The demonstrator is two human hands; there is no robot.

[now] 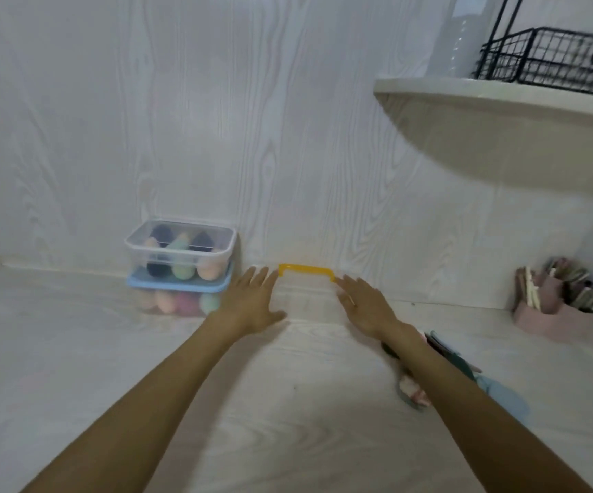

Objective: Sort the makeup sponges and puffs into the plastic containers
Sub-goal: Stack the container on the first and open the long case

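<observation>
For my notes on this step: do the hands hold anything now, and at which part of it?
Nothing is held. The left hand and right hand lie open, fingers straight, either side of a yellow handle by the wall.

Yellow handle, blue lid

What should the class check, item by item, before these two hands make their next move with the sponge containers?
1. Left hand free: ok, fingers straight, holding nothing.
2. Right hand free: ok, open over the table.
3. Yellow handle between the hands: cannot tell what it belongs to or whether fingertips touch it.
4. Top container sits squarely on the blue-lidded container: ok.
5. Both containers hold sponges: ok.
6. Loose items under the right forearm: cannot tell whether they are puffs.
</observation>
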